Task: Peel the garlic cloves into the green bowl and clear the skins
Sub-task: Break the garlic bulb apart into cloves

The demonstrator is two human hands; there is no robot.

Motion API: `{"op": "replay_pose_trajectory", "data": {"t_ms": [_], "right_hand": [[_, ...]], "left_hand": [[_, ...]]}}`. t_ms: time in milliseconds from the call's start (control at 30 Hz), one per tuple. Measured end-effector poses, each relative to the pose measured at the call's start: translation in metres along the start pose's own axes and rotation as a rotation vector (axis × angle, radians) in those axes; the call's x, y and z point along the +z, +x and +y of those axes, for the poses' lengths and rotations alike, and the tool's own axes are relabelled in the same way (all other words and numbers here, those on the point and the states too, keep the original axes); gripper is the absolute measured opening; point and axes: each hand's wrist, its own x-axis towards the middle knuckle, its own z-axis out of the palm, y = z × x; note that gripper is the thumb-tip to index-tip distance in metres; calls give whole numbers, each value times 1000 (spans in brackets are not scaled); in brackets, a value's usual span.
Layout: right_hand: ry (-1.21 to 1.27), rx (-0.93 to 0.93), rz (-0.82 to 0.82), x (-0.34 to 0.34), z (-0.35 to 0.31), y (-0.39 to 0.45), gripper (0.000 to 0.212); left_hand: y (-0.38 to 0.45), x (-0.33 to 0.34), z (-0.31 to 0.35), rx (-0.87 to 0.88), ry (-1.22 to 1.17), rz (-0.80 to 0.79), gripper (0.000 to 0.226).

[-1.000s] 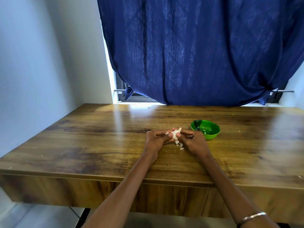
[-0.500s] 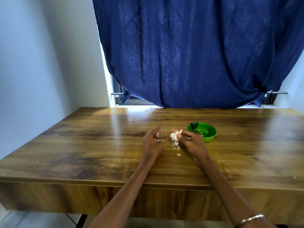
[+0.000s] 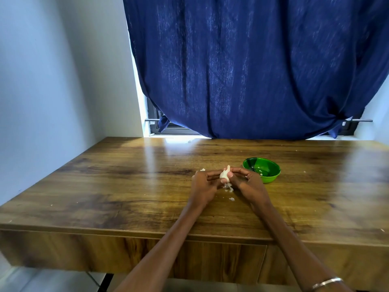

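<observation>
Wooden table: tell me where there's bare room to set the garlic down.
Free: the wooden table left of the left hand, and right of the green bowl. Crowded: between the hands, where white skin scraps lie below the garlic.

One white papery garlic bulb (image 3: 224, 173) sits between two hands, the left hand (image 3: 205, 186) and the right hand (image 3: 247, 183). One round green plastic bowl (image 3: 261, 170) stands just beyond the right hand. Several small white skin scraps (image 3: 229, 189) lie below the hands.

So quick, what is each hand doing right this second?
Left hand: fingers curled onto the white papery garlic bulb, holding it.
Right hand: pinching the same garlic bulb.
</observation>
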Motion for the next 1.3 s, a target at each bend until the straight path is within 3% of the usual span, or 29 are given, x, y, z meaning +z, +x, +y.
{"op": "replay_pose_trajectory", "data": {"t_ms": [267, 467, 633, 767, 900, 1167, 1300], "right_hand": [[70, 25, -20, 0, 0, -1, 24], [-21, -12, -23, -2, 4, 1, 24], [-31, 24, -106, 1, -2, -1, 35], [-34, 12, -82, 1, 5, 3, 39], [-77, -12, -74, 1, 4, 1, 34], [105, 35, -138, -1, -4, -5, 26], [178, 49, -121, 2, -2, -4, 25]], "left_hand": [[-1, 0, -1, -13, -58, 57, 37], [0, -1, -1, -55, -94, -9, 41], [1, -2, -6, -111, -98, 56, 43], [1, -2, -7, -129, -120, 56, 43], [-1, -1, -5, -126, -116, 83, 41], [-4, 0, -1, -81, -34, 137, 39], [-2, 1, -2, -113, -68, 89, 39]]}}
